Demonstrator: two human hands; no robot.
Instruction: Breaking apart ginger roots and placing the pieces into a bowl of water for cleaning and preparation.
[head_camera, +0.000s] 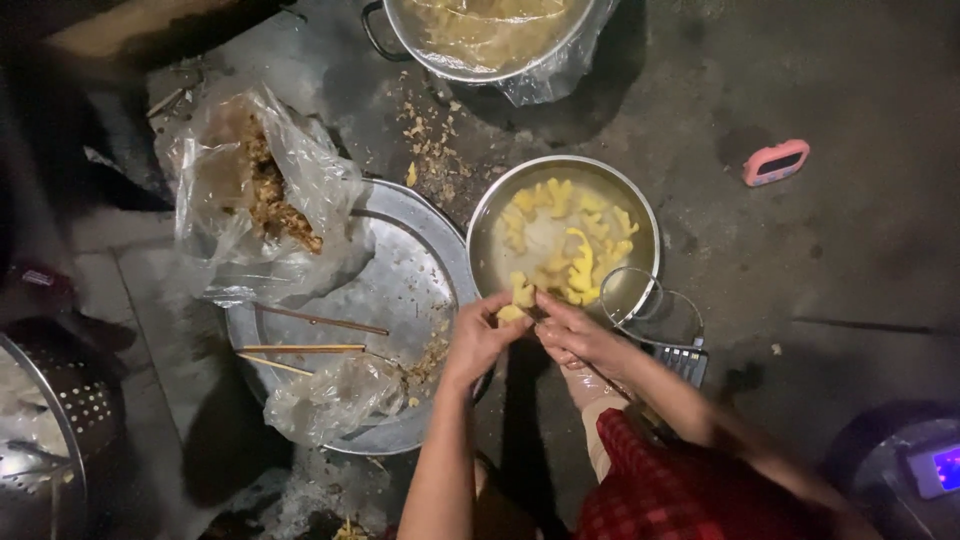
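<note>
My left hand (480, 335) and my right hand (575, 335) meet over the near rim of a steel bowl (482, 228) of water. Between the fingers of both hands is a pale yellow piece of food (520, 298). Several similar yellow pieces (565, 235) float in the bowl. Both hands are closed around the piece; whether the right hand also holds a tool is hidden.
A large perforated metal tray (400, 290) lies left of the bowl, with wooden chopsticks (305, 348), a clear bag of brown scraps (265, 195) and a crumpled bag (330, 400). A lined pot (490, 35) stands at the top, a pink timer (776, 162) at right, a colander (50, 420) at left.
</note>
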